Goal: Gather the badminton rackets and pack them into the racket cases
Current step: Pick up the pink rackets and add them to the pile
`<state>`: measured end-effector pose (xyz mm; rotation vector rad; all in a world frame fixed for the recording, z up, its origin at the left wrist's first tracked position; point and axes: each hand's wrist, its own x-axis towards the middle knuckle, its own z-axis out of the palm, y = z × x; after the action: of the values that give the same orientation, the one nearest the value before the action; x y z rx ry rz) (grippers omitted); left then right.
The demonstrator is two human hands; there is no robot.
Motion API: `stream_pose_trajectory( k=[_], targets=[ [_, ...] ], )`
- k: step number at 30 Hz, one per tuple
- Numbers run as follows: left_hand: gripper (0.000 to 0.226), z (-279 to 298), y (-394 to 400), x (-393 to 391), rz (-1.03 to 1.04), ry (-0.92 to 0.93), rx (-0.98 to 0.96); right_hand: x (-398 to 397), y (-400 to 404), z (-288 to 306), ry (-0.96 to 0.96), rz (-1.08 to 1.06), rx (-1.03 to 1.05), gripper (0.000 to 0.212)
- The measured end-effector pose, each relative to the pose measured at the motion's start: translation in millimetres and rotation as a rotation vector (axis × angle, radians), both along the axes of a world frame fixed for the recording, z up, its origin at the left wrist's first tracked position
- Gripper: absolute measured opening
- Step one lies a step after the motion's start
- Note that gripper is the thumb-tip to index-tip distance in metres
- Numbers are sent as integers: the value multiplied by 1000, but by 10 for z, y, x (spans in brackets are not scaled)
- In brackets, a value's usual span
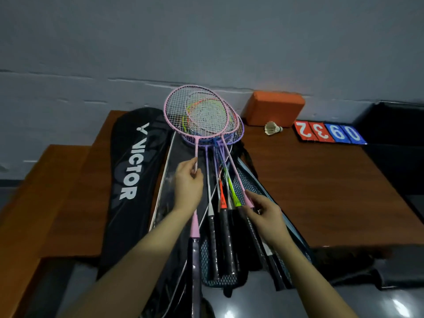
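1. The left hand (187,184) pinches the shaft of the top pink racket (196,115).
2. The right hand (263,213) grips the second pink racket (238,180) at its cone.
3. The stacked rackets (221,203) lie on the open case (252,180), at the desk (321,180) front edge.
4. A black Victor case (130,161) lies along the left edge.
5. A shuttlecock (273,128) sits near the back edge.

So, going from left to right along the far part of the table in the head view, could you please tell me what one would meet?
Black Victor racket case → stacked racket heads → orange block → shuttlecock → red and blue score cards.
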<state>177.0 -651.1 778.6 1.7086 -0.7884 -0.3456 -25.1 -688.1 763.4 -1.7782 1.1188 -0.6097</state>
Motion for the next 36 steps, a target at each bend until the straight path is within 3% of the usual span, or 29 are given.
stream_pose_trajectory(
  k=[13,20,25,31,36],
  targets=[
    [42,-361,-869,-192,-149,61,204,-140,-546,-301,14,21,122,44],
    [60,-540,-1124,-178,-339,105,309,-122,-782,-413,-12,61,164,45],
    [65,-675,-969,-299,-449,-177,513,-141,-872,-601,-23,82,170,45],
    [61,-877,-419,-581,-396,-374,547,-177,-875,-771,55,129,69,47],
    [68,-918,-462,-529,-414,-499,609,-129,-776,-836,76,209,30,49]
  ],
)
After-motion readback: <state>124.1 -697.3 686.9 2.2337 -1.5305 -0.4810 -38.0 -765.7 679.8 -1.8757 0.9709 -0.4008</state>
